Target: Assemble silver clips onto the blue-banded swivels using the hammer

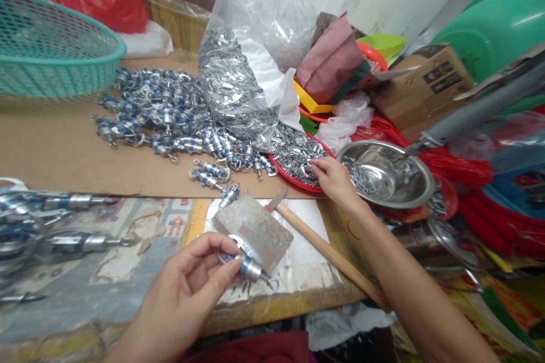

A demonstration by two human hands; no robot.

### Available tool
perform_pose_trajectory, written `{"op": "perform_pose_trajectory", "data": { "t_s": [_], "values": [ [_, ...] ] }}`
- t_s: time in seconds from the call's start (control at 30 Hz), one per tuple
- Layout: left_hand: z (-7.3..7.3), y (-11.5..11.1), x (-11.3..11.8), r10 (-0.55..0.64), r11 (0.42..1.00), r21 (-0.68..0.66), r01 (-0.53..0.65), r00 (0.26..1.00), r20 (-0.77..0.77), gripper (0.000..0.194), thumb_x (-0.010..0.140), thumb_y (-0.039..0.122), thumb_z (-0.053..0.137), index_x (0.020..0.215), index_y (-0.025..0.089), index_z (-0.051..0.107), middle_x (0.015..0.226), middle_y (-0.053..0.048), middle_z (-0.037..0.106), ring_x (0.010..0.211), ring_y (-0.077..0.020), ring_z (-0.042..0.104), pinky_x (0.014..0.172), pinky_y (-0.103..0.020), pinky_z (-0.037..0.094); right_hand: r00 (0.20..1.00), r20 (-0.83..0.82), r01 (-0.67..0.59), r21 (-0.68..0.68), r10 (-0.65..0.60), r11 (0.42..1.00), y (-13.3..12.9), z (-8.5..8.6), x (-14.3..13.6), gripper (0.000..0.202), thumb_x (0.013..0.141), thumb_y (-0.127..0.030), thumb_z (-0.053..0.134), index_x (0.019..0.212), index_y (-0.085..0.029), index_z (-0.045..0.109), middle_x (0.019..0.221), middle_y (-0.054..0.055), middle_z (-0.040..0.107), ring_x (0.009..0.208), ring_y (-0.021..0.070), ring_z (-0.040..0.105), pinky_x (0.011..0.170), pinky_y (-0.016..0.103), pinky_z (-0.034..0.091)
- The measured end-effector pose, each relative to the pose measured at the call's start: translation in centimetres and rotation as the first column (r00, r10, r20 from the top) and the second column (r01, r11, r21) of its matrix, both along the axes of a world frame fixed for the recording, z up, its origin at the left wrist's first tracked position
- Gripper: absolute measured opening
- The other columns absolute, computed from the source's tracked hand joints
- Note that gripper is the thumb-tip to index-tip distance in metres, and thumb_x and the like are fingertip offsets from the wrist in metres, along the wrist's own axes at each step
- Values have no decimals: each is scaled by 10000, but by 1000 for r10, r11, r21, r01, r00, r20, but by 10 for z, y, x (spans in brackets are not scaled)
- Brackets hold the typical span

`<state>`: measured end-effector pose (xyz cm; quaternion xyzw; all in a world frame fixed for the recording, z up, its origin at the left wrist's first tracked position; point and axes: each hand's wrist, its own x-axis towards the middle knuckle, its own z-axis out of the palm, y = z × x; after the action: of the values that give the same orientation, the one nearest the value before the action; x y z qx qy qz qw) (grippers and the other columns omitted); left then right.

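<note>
Between the thumb and fingers of my left hand [196, 278] is a blue and silver metal fitting [251, 267] with a ring at its lower end. It is held over the near edge of a flat metal block [255, 229]. My right hand [334, 178] reaches to a red plate [283, 173] heaped with small silver clips [298, 153]. Its thumb and forefinger are pinched at the pile's right side; whatever they hold is too small to make out. A hammer [327, 249] with a wooden handle lies right of the block.
Many blue fittings [166, 108] are piled on cardboard [63, 159], beside a clear bag of clips [234, 79]. A steel bowl [387, 173] sits right of the plate. A teal basket [55, 48] stands back left. More fittings [55, 227] lie at left.
</note>
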<state>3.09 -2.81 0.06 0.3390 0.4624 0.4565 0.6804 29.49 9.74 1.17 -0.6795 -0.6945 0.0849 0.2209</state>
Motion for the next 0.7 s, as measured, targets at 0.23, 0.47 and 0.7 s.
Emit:
{"op": "perform_pose_trajectory", "data": {
  "t_s": [0.23, 0.47, 0.7],
  "values": [
    [-12, 3, -6, -33, 995, 94, 39, 998, -62, 152, 719, 184, 719, 797, 223, 595, 737, 65, 658, 733, -89, 664, 685, -125, 531, 833, -439, -386, -22, 337, 922, -74, 25, -75, 112, 815, -169, 609, 850, -141, 712, 721, 15, 709, 611, 111, 651, 578, 207, 514],
    [-14, 3, -4, -43, 990, 133, 48, 998, -42, 151, 757, 153, 672, 806, 222, 547, 752, 54, 652, 784, -103, 669, 716, -143, 532, 749, -461, -585, -126, 475, 801, -89, 28, -93, 91, 782, -118, 660, 778, -183, 724, 696, -26, 702, 625, 93, 625, 575, 171, 449],
    [-18, 3, -5, -50, 982, 184, 46, 999, 14, 213, 798, 141, 635, 886, 252, 475, 815, 49, 671, 879, -128, 676, 762, -186, 532, 768, -261, -614, -42, 585, 788, -83, 16, -108, 106, 812, -168, 645, 829, -182, 749, 696, 5, 660, 673, 122, 601, 623, 219, 439]
  ]
}}
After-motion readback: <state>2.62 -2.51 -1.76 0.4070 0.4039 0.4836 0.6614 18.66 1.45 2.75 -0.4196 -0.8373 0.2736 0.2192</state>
